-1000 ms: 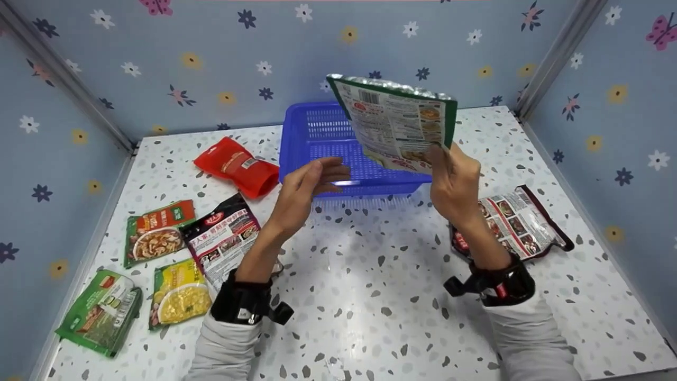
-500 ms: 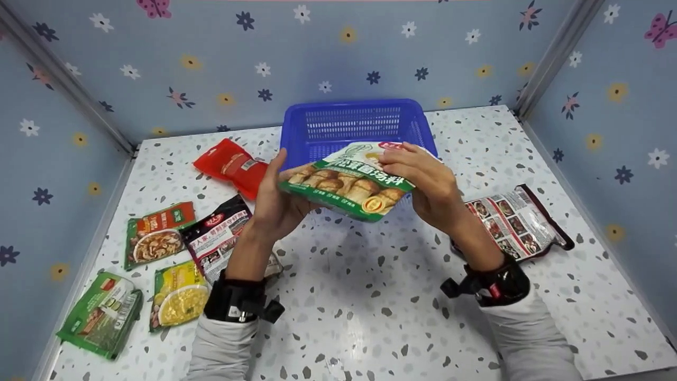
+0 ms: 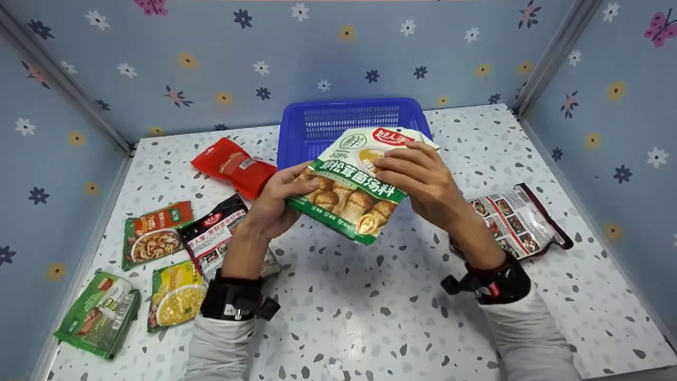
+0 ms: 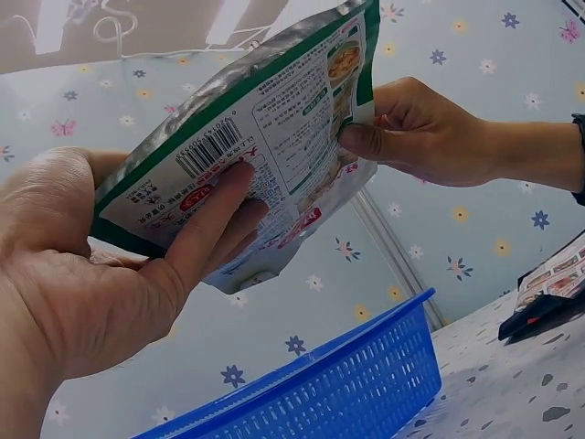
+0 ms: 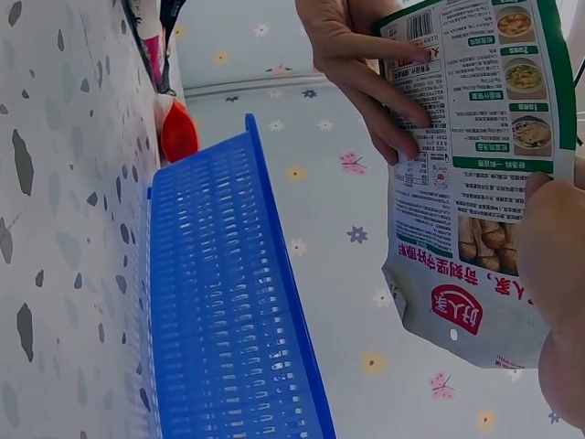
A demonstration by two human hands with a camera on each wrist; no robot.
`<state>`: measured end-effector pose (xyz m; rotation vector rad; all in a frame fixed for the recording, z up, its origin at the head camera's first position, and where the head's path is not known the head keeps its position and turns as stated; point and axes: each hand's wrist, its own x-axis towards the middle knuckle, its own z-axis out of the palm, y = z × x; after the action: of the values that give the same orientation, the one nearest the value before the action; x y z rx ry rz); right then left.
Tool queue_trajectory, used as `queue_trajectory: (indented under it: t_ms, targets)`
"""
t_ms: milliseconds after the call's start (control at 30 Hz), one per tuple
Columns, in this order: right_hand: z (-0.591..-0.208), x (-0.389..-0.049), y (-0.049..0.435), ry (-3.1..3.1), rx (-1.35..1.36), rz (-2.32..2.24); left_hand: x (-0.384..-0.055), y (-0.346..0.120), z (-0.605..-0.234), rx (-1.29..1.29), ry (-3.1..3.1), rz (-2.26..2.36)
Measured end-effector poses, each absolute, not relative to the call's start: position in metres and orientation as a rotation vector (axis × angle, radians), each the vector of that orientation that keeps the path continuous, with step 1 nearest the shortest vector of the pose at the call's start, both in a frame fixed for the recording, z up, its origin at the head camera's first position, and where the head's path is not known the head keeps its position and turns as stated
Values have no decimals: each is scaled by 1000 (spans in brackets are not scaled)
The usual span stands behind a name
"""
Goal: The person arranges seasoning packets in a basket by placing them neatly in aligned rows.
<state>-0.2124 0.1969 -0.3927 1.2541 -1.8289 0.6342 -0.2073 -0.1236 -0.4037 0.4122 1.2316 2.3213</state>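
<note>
A green and white soup seasoning pouch [image 3: 349, 185] with mushrooms printed on its front is held up between both hands, over the near side of the blue basket [image 3: 296, 124]. My left hand [image 3: 277, 203] grips its left edge, thumb on the front; in the left wrist view the fingers [image 4: 215, 219] lie across the printed back near the barcode. My right hand [image 3: 431, 185] holds the opposite side, fingers over the front and thumb [image 5: 539, 187] against the back, as the right wrist view shows.
Left on the speckled table lie a red pouch [image 3: 232, 166], a black and white pouch [image 3: 214, 238], an orange-green packet [image 3: 158, 233], a yellow packet [image 3: 177, 296] and a green packet [image 3: 100, 315]. A dark-edged pouch [image 3: 521, 219] lies right. Flowered walls [image 3: 338, 53] enclose the table.
The pouch, earlier raised in the right hand alone with its back showing, has come down and turned front up. The left hand has taken hold of its left edge.
</note>
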Motion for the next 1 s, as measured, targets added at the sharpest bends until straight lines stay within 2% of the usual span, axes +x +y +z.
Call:
queue_trajectory:
  t_ms: [467,733,1000]
  targets:
    - [-392,-210,204,-1906,1067,625,-208,-121,-401,470,1317,2395]
    - [-385,-207,204,-1744,750,1083,-206,-120,-400,564,1443,2515]
    - [-374,-194,203,-1893,501,1864,-203,-118,-404,730,1645,2470]
